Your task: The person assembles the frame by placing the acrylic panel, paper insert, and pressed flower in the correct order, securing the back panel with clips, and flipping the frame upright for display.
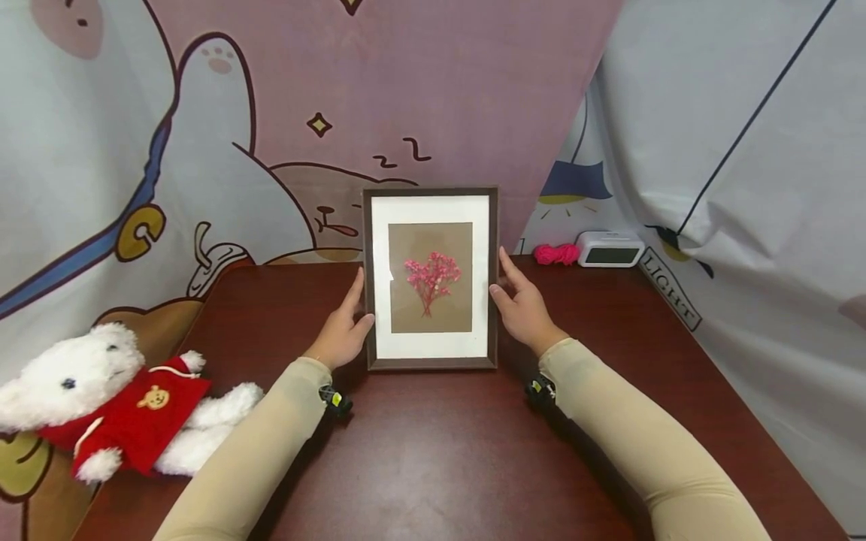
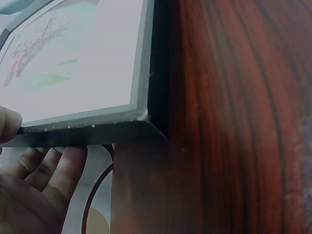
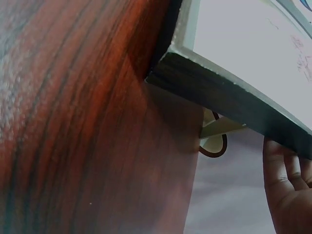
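A dark-brown picture frame [image 1: 499, 330] stands upright on the table, with pink dried flowers [image 1: 433, 278] on a tan panel inside a white mat. My left hand [image 1: 340, 330] holds its left side; the left wrist view has the thumb [image 2: 9, 124] at the front edge and the other fingers behind. On the opposite side my right hand [image 1: 528, 312] grips the edge, its thumb toward the front. In the right wrist view, fingertips touch the frame's side and back. Behind the frame a pale strip [image 3: 222, 127] slants out, like a stand leg.
A white plush bear [image 1: 81, 376] in a red top lies at the table's left edge. At the back right stand a white digital clock [image 1: 610, 249] and a bright pink bundle [image 1: 556, 255]. Printed curtains [image 1: 433, 90] hang behind the brown table [image 1: 419, 451].
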### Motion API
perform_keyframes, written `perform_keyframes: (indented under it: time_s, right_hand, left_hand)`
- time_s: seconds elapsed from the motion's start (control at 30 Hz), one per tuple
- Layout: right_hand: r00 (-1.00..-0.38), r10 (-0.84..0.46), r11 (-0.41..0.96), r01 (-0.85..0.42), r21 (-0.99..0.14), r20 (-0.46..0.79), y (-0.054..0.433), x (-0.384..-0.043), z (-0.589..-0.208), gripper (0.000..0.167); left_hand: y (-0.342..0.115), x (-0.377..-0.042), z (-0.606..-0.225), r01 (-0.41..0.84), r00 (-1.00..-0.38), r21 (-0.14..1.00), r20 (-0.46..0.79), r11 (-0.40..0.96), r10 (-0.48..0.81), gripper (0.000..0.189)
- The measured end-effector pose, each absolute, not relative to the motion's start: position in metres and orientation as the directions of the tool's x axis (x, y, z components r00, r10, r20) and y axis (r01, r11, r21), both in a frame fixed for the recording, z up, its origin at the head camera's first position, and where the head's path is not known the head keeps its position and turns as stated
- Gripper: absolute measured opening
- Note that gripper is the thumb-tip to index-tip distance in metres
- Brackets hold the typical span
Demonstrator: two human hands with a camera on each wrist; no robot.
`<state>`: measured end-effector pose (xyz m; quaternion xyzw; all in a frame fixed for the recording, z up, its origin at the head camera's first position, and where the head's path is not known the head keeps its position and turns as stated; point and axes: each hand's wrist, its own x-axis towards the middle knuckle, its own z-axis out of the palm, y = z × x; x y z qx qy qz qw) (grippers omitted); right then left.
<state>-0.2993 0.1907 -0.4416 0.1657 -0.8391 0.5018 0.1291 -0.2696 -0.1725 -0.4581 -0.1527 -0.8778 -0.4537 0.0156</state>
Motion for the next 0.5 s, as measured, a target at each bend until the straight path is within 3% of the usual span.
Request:
perform_keyframes:
  time_s: [0.5]
  right_hand:
    - [-0.923, -0.16, 0.452, -0.384, -0.805, 0.35, 0.1922, -0.2973, -0.4402, 0.075]
  left_hand:
    - [-0.1712, -0.2614, -0.4566, 0.297, -0.949, 0.782, 0.18, 0.547, 0.259, 0.087]
